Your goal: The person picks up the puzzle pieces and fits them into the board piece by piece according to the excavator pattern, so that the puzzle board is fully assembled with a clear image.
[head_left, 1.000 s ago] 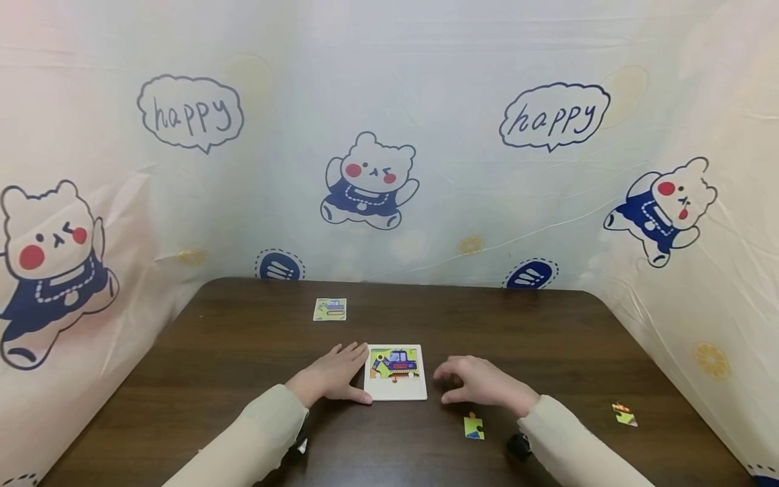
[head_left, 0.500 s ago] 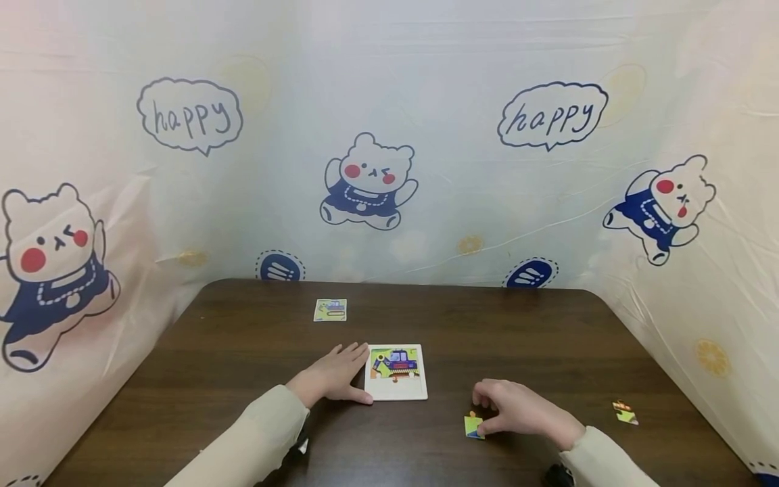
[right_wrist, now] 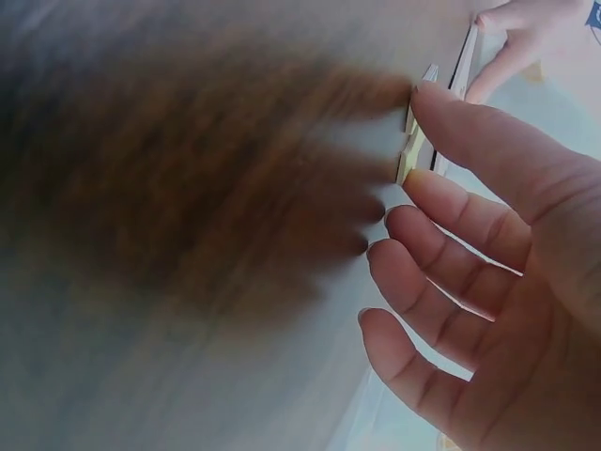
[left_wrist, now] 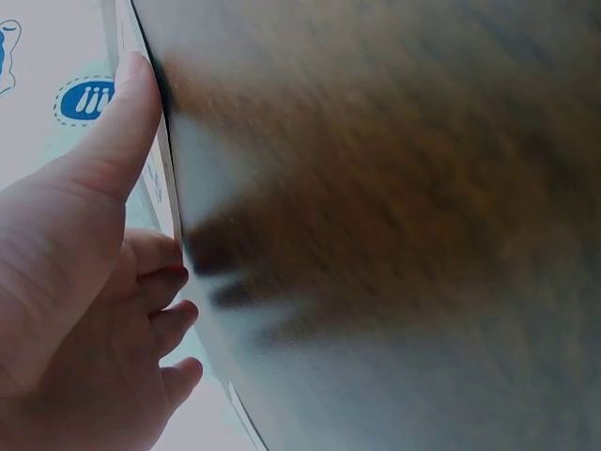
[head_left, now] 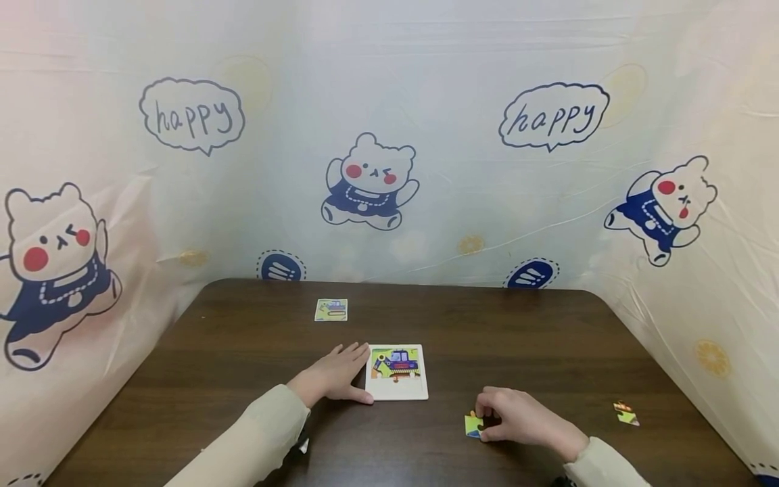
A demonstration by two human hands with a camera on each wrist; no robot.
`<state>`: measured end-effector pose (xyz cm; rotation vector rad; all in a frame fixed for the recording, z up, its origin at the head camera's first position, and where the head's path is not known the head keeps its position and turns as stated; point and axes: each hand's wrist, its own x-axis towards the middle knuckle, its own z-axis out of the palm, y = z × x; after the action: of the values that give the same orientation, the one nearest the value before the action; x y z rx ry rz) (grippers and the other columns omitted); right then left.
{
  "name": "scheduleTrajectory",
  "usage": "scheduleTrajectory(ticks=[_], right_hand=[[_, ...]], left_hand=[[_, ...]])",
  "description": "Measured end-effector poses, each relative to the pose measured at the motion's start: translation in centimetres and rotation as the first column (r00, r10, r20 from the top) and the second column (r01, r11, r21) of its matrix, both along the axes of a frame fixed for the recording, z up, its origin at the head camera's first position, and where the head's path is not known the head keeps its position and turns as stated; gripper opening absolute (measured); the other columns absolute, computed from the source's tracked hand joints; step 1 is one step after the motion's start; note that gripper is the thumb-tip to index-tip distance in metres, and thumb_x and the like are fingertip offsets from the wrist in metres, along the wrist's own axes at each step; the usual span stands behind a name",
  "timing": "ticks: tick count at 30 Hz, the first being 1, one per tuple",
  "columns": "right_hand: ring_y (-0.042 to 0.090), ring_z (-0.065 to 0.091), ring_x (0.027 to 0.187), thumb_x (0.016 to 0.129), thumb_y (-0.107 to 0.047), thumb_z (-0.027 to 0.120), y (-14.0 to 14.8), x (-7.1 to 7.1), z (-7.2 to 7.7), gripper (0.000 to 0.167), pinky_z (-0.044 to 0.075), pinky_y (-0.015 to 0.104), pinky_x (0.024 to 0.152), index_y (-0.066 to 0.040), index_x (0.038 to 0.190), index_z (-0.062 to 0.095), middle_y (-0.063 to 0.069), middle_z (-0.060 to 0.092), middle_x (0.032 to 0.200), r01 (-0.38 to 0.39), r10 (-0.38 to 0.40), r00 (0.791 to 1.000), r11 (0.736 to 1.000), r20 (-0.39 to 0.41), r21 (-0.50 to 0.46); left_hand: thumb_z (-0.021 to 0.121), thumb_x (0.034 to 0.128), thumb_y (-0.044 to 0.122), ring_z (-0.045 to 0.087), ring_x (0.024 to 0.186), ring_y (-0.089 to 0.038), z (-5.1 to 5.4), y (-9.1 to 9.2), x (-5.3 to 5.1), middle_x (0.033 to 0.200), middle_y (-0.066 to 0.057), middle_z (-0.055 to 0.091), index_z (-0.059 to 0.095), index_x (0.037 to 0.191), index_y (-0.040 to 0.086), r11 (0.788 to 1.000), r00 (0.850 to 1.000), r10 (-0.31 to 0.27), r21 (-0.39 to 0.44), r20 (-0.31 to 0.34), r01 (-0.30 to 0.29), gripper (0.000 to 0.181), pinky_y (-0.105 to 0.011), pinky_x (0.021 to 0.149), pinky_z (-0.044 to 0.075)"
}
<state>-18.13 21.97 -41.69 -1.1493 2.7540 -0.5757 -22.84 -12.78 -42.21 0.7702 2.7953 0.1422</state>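
A white puzzle tray [head_left: 396, 390] lies on the table, its upper part filled with an excavator picture and its lower part bare white. My left hand [head_left: 333, 375] rests flat at the tray's left edge, fingers straight and thumb against the lower left corner. To the right of the tray, my right hand [head_left: 528, 418] pinches a yellow-green puzzle piece [head_left: 472, 426] by its right side, between thumb and index finger. In the right wrist view the piece [right_wrist: 410, 155] appears edge-on at the fingertips, low at the table; whether it is lifted I cannot tell.
Another puzzle piece [head_left: 625, 413], green with orange, lies farther right. A small excavator picture card [head_left: 331, 310] lies toward the back of the dark wooden table [head_left: 243, 352]. A patterned curtain [head_left: 450, 203] hangs behind and around the table.
My right hand has moved right and toward me from beside the tray to the nearer puzzle piece, and its fingers have closed on that piece's edge. My left hand stays at the tray.
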Motion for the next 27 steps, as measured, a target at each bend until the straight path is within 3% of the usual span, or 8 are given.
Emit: scheduleTrajectory(ticks=[4,13,27], right_hand=[[0.003,0.045,0.065,0.072,-0.021,0.077,-0.1,0.0,0.0,0.023,0.04,0.019,0.056,-0.019,0.078,0.055,-0.015,0.046,0.075,0.003,-0.003,1.0,1.0,0.0,-0.01],[0.005,0.045,0.065,0.076,-0.017,0.075,-0.7,-0.6,0.0,0.022,0.039,0.02,0.056,-0.017,0.081,0.054,-0.011,0.048,0.075,0.009,-0.004,0.997,0.998,0.082,-0.06],[0.004,0.046,0.068,0.076,-0.015,0.075,-4.6,-2.4,0.4,0.02,0.043,0.021,0.06,-0.016,0.083,0.057,-0.012,0.05,0.077,-0.017,0.022,0.998,0.997,0.062,-0.073]], left_hand=[[0.06,0.0768,0.062,0.022,0.135,-0.029,0.0,0.0,0.0,0.147,-0.014,0.026,0.031,0.142,-0.001,1.0,1.0,-0.005,0.003,-0.004,0.005,0.094,-0.047,0.107,0.017],[0.061,0.0766,0.061,0.022,0.135,-0.03,0.1,0.0,0.1,0.147,-0.015,0.027,0.032,0.141,-0.002,1.0,1.0,-0.007,0.007,-0.013,0.007,0.094,-0.047,0.107,0.016],[0.06,0.077,0.061,0.023,0.134,-0.03,0.3,0.0,0.3,0.147,-0.015,0.027,0.032,0.141,-0.002,1.0,1.0,-0.014,-0.001,-0.02,0.014,0.094,-0.048,0.107,0.017]])
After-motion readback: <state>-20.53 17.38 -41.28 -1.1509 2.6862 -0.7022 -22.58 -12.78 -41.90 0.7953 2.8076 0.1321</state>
